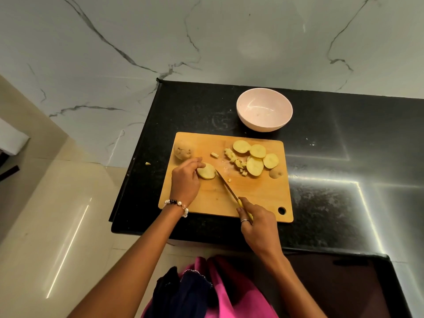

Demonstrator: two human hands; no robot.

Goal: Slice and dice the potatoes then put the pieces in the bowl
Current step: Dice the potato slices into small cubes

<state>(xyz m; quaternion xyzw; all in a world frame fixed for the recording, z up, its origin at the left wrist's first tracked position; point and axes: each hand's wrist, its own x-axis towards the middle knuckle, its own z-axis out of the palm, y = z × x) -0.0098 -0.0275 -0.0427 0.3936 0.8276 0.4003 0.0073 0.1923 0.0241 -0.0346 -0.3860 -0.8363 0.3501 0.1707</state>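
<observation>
On the wooden cutting board (259, 198) my left hand (185, 180) holds a potato slice (206, 172) down with curled fingers. My right hand (257, 222) grips the yellow handle of a knife (226, 185), whose tip touches the slice's right edge. Several round slices (254, 157) lie at the board's far right, with small diced pieces (236, 160) beside them. A whole potato (182, 151) sits at the far left corner and a potato end (276, 173) at the right edge. The pale pink bowl (264, 112) stands empty behind the board.
The board lies on a black stone counter (344, 157), whose left edge drops to a beige floor. One diced bit (148, 163) lies off the board on the counter's left edge. A marble wall rises behind.
</observation>
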